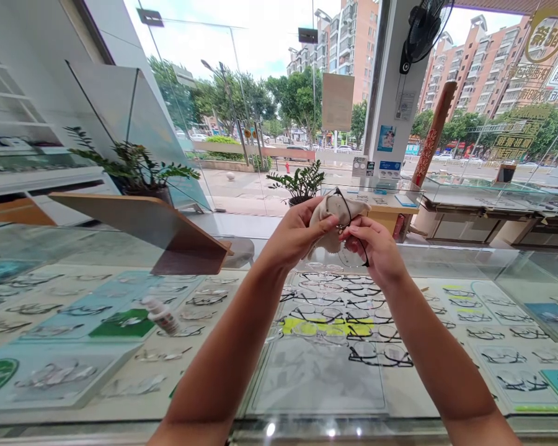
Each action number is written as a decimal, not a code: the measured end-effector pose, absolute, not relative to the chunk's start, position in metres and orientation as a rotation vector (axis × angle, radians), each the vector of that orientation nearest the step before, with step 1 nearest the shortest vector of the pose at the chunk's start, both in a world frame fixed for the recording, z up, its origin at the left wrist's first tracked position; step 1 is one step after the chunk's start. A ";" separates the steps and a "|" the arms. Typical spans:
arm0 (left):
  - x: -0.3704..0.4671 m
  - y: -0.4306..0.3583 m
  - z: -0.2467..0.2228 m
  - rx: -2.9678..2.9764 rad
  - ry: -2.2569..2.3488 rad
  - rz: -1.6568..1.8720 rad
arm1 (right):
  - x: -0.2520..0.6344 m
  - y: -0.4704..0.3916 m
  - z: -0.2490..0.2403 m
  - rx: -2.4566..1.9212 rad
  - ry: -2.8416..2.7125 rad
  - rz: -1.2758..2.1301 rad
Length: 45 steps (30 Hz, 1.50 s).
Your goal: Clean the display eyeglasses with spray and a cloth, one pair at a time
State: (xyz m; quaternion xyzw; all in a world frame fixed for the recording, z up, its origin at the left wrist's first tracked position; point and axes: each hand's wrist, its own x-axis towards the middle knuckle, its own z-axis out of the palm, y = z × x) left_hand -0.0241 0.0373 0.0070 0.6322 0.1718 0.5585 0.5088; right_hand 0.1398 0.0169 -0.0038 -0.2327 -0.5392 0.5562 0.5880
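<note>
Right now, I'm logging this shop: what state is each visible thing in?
Left hand, gripping the beige cloth
Right hand, pinching the eyeglasses
Beige cloth, bunched
Eyeglasses, held, partly covered
Displayed eyeglasses, set out in rows
White bottle, standing
Wood-edged panel, tilted
Potted plants, leafy
Wall fan, mounted; running or not, cannot tell

Broad clear-glass shopfront window [204, 43] across top centre; bright daylight through it. White pillar [387, 93], upper right, carries black wall fan [421, 34]. White shelving [4, 96] at upper left. Long clear-glass display counter [376, 427] fills lower frame; bright white light reflections [270, 428] along its front edge. Glass-topped showcase [465, 226] with pale panels, middle right.
</note>
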 end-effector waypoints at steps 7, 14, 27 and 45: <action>-0.017 0.035 0.007 1.528 0.432 1.466 | 0.138 0.017 -0.005 -0.519 -1.285 1.318; -0.013 0.039 0.003 1.498 0.539 1.597 | 0.136 0.018 -0.009 -0.517 -1.311 1.304; -0.031 0.039 0.009 1.527 0.448 1.332 | 0.135 0.021 -0.011 -0.503 -1.315 1.313; -0.026 0.041 0.008 1.505 0.447 1.395 | 0.135 0.018 -0.009 -0.531 -1.308 1.316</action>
